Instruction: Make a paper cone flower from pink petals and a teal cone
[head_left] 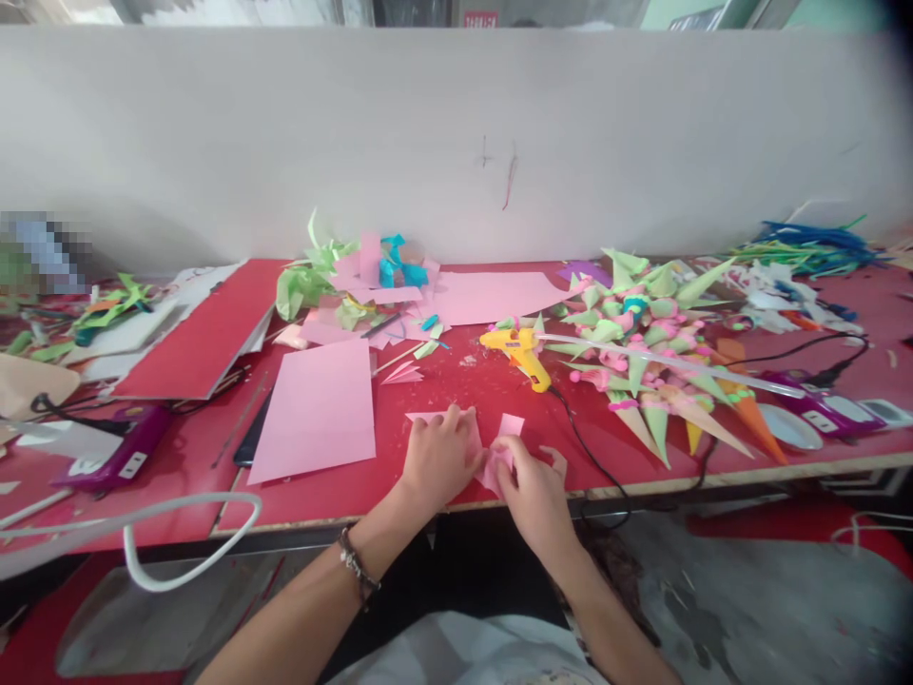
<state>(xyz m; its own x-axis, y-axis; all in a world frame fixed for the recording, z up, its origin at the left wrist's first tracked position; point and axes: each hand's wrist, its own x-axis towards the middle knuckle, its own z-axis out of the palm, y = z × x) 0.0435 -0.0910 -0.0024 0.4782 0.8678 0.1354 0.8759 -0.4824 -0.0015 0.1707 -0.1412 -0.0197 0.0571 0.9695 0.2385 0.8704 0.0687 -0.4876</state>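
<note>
At the table's front edge, my left hand (440,455) is bent over a piece of pink paper, its curled fingers pressing on it and its thumb close to my right hand. Between the thumb and fingers of my right hand (532,485) is pinched a small folded piece of pink paper (492,471). One pink strip (512,425) sticks out just behind those fingers. Whether both hands hold the same piece I cannot tell. A small pleated pink paper (403,374) and a yellow glue gun (520,354) lie beyond the hands.
A large pink sheet (318,409) partly covers a dark phone-like object (251,433) on the left. Green and pink cone-shaped paper figures (642,333) are heaped at right, near a purple power strip (831,409). The glue gun's black cord (589,452) trails to the table edge.
</note>
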